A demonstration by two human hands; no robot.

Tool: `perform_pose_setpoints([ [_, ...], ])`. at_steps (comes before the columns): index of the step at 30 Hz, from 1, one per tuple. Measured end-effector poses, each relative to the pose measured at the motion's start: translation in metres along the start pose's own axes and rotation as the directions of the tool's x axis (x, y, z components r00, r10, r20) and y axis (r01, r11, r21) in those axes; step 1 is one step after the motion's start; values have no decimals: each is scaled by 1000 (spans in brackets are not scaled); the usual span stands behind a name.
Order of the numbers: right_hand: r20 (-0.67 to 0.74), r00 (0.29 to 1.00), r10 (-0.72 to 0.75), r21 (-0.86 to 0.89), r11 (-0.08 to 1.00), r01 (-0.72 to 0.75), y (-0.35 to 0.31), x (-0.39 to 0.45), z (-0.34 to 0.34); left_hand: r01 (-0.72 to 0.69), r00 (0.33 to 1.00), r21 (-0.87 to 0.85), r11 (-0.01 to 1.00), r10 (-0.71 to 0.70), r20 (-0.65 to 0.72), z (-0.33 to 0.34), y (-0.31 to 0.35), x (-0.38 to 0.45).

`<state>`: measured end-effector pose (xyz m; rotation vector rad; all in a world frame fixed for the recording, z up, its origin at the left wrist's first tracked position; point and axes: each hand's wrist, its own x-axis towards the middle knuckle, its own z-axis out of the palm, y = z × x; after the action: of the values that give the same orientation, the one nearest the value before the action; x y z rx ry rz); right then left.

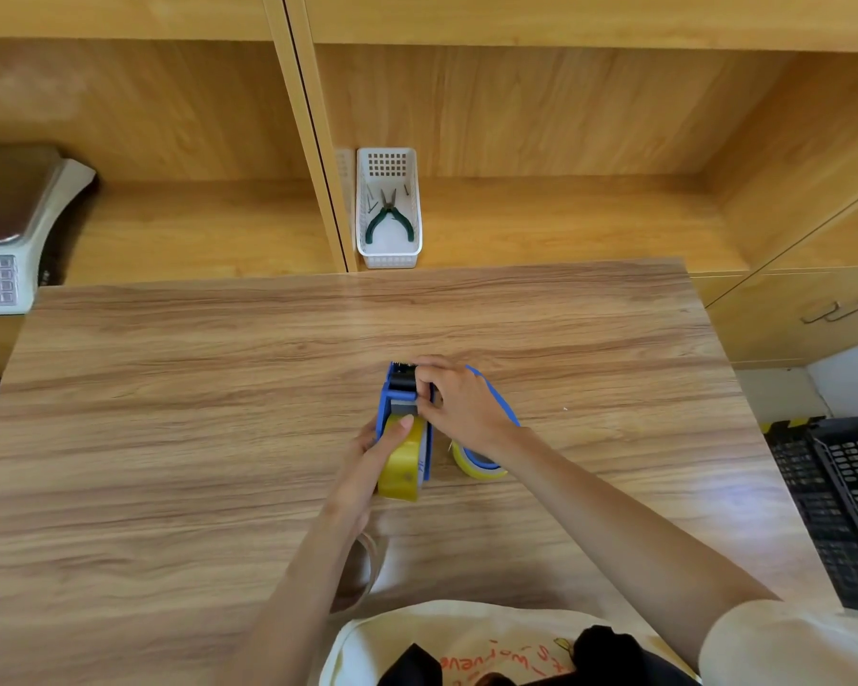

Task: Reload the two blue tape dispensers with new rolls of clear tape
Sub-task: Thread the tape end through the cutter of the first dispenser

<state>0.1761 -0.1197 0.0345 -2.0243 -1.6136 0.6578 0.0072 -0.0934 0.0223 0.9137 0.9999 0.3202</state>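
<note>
Bright, even light; bowed wide-angle edges.

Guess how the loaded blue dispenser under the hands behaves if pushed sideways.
The blue dispenser stands narrow and upright on the table, so it would probably tip rather than slide. Its yellowish tape roll sits at the near end, likely making that end heavier.

One view only, head-worn, wide-angle. The scene is looked down on steeply and forward, from above the near edge of the wooden table (pixel 169 438). Both forearms are seen entering from the bottom of the frame; the hands are held close, near frame centre. Shelving (pixel 565 215) behind the table is taken in at the top, edges bowed by the lens.
</note>
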Motion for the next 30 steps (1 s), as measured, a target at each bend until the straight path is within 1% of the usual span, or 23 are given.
perform_pose_setpoints([
  [5, -31, 998, -46, 53, 997, 47, -1, -5, -2, 32, 998, 22, 999, -33, 61, -9, 0, -5],
  [10, -32, 998, 51, 75, 996, -48, 9, -6, -3, 33, 983, 101, 994, -51, 179, -14, -4, -14],
  [13, -12, 999, 53, 51, 997, -52, 13, -6, -5, 66, 973, 94, 993, -84, 213, -16, -8, -17],
  [14, -10, 999, 45, 42, 998, -45, 13, -6, -6, 85, 974, 80, 993, -100, 204, -15, -9, -16],
  [17, 12, 1000, 11, 54, 998, -12, 12, -7, -9, 113, 986, 38, 993, -117, 115, -8, -8, -14],
  [19, 23, 1000, 9, 67, 998, -11, 11, -7, -10, 115, 991, 47, 992, -118, 67, -4, -7, -10],
  [21, 24, 1000, 18, 74, 997, -20, 13, -7, -9, 113, 992, 55, 992, -116, 47, -3, -6, -9],
  [23, 13, 1000, 19, 64, 998, -19, 16, -5, -6, 128, 990, 55, 990, -131, 45, -4, -5, -8],
  [26, -19, 999, 39, 37, 999, -38, 17, -2, -6, 155, 984, 31, 987, -157, 80, -6, -4, -9],
  [30, -14, 999, 52, 55, 997, -51, 15, -1, -9, 170, 977, 18, 985, -171, 125, -9, -3, -11],
])
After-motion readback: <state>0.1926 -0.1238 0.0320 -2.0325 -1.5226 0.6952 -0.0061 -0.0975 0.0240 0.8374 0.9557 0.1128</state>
